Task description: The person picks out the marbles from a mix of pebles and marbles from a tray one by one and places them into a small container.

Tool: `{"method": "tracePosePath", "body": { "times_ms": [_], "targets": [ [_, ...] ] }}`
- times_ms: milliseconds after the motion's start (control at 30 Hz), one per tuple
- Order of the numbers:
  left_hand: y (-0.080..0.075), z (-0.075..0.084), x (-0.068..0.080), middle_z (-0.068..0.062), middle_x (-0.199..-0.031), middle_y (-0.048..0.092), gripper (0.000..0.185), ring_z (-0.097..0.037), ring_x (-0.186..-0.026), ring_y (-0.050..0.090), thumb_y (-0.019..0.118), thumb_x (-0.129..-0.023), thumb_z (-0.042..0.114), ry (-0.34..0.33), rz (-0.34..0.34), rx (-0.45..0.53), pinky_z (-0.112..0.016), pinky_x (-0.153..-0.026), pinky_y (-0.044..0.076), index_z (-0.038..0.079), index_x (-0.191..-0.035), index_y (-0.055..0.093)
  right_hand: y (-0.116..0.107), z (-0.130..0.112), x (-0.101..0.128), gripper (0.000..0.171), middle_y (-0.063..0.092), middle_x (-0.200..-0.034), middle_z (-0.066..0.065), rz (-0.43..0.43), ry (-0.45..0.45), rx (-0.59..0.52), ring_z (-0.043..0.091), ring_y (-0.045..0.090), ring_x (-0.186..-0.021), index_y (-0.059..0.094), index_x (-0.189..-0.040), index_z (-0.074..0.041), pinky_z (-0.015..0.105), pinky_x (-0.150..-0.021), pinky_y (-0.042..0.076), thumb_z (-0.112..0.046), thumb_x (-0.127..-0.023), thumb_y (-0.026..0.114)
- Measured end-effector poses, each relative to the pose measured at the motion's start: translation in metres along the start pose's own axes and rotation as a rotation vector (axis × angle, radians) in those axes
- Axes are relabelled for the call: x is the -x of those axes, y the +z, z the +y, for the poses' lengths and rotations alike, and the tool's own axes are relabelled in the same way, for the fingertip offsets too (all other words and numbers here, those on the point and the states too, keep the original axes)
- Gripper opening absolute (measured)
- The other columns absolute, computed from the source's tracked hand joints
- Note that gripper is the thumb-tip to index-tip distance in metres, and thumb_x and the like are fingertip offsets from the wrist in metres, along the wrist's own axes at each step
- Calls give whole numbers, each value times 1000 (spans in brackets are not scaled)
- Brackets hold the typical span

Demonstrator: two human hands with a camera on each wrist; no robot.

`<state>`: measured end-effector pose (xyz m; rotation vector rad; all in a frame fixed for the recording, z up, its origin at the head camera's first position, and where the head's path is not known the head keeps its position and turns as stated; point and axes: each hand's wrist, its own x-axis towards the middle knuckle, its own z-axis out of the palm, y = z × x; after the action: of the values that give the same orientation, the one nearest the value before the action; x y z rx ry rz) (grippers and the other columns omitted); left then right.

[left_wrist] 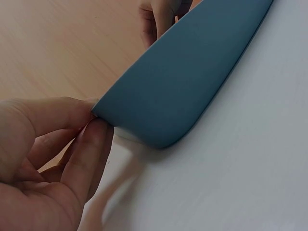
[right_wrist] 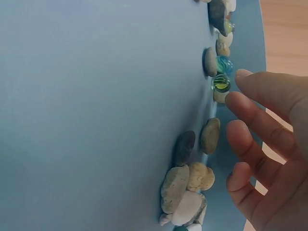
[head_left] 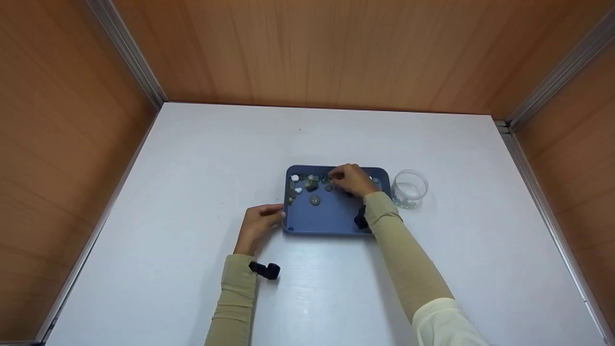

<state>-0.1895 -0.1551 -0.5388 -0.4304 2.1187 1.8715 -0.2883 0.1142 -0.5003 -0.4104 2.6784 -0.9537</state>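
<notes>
A blue rectangular tray lies on the table, with pebbles and glass marbles gathered mostly along its far side. At its near left edge, my left hand pinches the rim between thumb and fingers, as the left wrist view shows close up. My right hand is over the far side of the tray, fingers apart and bent, nothing between them. Its fingertips are right by a yellow-green marble and a blue swirled marble. A grey pebble lies beside these marbles; a brownish pebble is farther along.
Just right of the tray stands a clear round container with a few small glassy pieces low in it. A single round pebble sits toward the tray's middle. Wood panels wall the white table at the back and sides.
</notes>
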Motion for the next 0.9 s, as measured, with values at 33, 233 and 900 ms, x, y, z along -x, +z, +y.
{"method": "tracePosePath", "body": {
  "times_ms": [33, 233, 900],
  "targets": [
    [0, 0, 0, -11, -113, 69, 28, -19, -102, 63, 73, -83, 10, 1, 0, 0, -32, -89, 52, 8, -110, 72, 0, 0, 0, 29, 68, -114, 12, -2, 0, 4, 25, 63, -99, 67, -120, -6, 40, -86, 52, -14, -93, 63],
    [0, -1, 0, -11, -112, 69, 27, -19, -99, 64, 73, -82, 11, 8, 2, 11, -31, -87, 53, 7, -109, 73, 3, 3, -2, 29, 68, -113, 13, -13, -11, 29, 25, 63, -96, 67, -121, -8, 41, -82, 52, -15, -93, 62],
    [3, 0, -1, -11, -112, 69, 28, -19, -99, 64, 74, -81, 8, -9, 14, 18, -31, -87, 53, 7, -109, 73, 4, 7, -1, 23, 68, -108, 12, 7, 1, 34, 25, 62, -95, 69, -112, -7, 41, -83, 51, -17, -93, 63]
  ]
}}
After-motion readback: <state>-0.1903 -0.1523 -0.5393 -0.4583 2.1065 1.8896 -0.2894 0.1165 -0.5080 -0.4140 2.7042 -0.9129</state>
